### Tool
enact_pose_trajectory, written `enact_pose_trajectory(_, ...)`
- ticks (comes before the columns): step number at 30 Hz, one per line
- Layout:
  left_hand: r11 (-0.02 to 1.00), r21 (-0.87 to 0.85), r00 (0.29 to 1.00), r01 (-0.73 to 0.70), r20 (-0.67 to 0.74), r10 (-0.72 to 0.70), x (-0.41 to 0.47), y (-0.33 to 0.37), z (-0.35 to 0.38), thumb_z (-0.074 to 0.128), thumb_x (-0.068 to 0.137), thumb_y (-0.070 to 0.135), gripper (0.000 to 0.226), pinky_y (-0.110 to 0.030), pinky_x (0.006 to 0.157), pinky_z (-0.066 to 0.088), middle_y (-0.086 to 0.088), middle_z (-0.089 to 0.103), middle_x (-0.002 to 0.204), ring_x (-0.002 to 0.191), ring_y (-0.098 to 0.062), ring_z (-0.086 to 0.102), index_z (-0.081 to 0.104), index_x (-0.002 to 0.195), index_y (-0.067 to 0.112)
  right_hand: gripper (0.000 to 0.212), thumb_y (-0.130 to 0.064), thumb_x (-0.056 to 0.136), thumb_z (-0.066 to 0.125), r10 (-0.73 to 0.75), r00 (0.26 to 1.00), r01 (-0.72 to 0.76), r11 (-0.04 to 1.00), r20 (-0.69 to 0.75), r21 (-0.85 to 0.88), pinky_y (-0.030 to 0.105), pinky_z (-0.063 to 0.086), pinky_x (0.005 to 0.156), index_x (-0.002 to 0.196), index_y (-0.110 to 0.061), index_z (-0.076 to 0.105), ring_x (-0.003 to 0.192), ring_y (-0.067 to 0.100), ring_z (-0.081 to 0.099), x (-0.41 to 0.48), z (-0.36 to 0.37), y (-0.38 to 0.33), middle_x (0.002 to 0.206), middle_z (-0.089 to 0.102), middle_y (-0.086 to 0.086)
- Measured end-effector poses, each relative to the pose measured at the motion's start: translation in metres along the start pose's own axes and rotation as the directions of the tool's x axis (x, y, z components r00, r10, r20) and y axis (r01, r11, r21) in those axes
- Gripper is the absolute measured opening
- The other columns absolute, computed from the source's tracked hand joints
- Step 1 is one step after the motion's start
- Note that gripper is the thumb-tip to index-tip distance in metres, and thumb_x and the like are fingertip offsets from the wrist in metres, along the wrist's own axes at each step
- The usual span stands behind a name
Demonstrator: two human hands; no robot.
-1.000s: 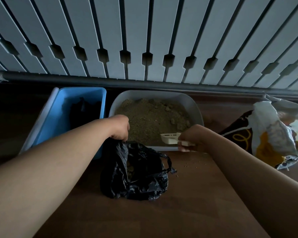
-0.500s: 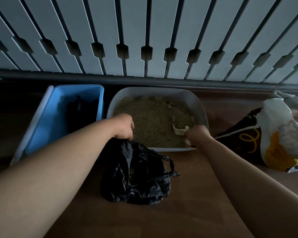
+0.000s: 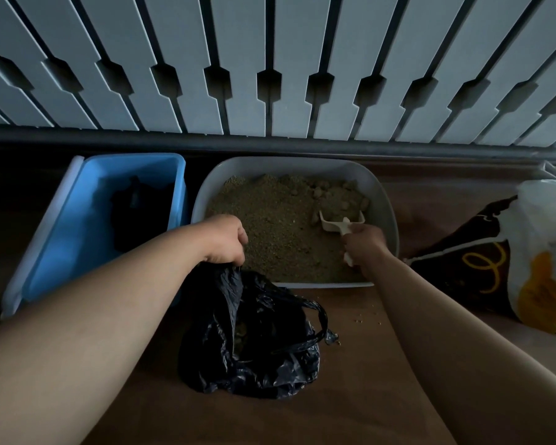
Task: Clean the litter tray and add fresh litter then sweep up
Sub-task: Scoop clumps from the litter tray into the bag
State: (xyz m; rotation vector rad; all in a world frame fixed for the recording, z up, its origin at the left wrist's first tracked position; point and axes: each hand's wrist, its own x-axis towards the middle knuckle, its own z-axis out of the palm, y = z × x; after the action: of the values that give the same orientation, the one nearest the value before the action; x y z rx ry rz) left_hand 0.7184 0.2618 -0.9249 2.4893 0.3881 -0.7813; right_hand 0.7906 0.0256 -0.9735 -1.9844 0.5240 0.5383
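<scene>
A white litter tray (image 3: 387, 207) filled with brown litter (image 3: 276, 226) stands on the wooden floor against the wall. Clumps lie in its far right corner. My right hand (image 3: 361, 240) grips the handle of a cream scoop (image 3: 337, 224), whose blade rests in the litter just before the clumps. My left hand (image 3: 225, 240) holds up the rim of a black plastic bag (image 3: 254, 342) that sits on the floor in front of the tray.
A blue plastic bin (image 3: 77, 226) with something dark inside stands left of the tray. A brown, white and yellow litter sack (image 3: 501, 264) lies at the right. A few grains (image 3: 363, 321) are scattered on the floor by the tray. A grey slatted panel rises behind.
My right hand has carried the scoop from the tray's near edge into the litter, toward the clumps at the far right. My left hand has kept hold of the bag.
</scene>
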Motion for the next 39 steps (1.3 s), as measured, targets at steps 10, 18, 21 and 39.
enact_pose_trajectory(10, 1.000, -0.011, 1.000, 0.011, -0.007, -0.011, -0.002, -0.002, 0.000, 0.076, 0.073, 0.006, 0.048, -0.036, 0.092, 0.053, -0.004, 0.065, 0.113, 0.102, -0.019, 0.063, 0.062, 0.119, 0.015, 0.048, -0.017, 0.094, 0.053, -0.227, 0.972, 0.220, 0.970, -0.066, -0.100, 0.029, 0.045, 0.079, 0.142, -0.013, 0.046, 0.102, 0.021, 0.058, -0.008, -0.004, 0.017, 0.131, 0.058, 0.007)
enact_pose_trajectory(18, 1.000, 0.011, 1.000, 0.003, 0.005, -0.003, -0.014, 0.003, -0.001, 0.075, 0.074, 0.005, 0.045, -0.035, 0.093, 0.053, -0.004, 0.065, 0.112, 0.102, -0.020, 0.063, 0.063, 0.117, 0.014, 0.046, -0.016, 0.089, 0.059, -0.318, 0.947, 0.303, 0.931, -0.041, -0.205, 0.032, 0.053, 0.067, 0.135, -0.015, 0.055, 0.075, 0.012, 0.062, -0.032, -0.026, 0.028, 0.099, 0.065, -0.002)
enact_pose_trajectory(21, 1.000, 0.025, 1.000, -0.003, 0.011, 0.003, -0.020, 0.005, -0.002, 0.074, 0.073, 0.005, 0.049, -0.034, 0.094, 0.053, -0.005, 0.066, 0.113, 0.102, -0.020, 0.063, 0.062, 0.120, 0.012, 0.044, -0.013, 0.089, 0.061, -0.326, 0.945, 0.312, 0.928, -0.039, -0.204, 0.028, 0.052, 0.068, 0.133, -0.010, 0.057, 0.075, 0.008, 0.060, -0.040, -0.036, 0.026, 0.096, 0.064, -0.003)
enact_pose_trajectory(39, 0.998, 0.067, 1.000, -0.007, 0.012, 0.006, -0.032, 0.009, -0.006, 0.070, 0.077, 0.006, 0.041, -0.035, 0.090, 0.054, -0.005, 0.064, 0.111, 0.101, -0.021, 0.062, 0.063, 0.116, 0.012, 0.015, -0.002, 0.084, 0.060, -0.014, 0.999, 0.028, 0.879, 0.032, -0.475, 0.021, 0.037, 0.038, 0.069, -0.001, 0.055, 0.047, 0.018, 0.050, -0.056, -0.037, -0.015, 0.058, 0.055, 0.010)
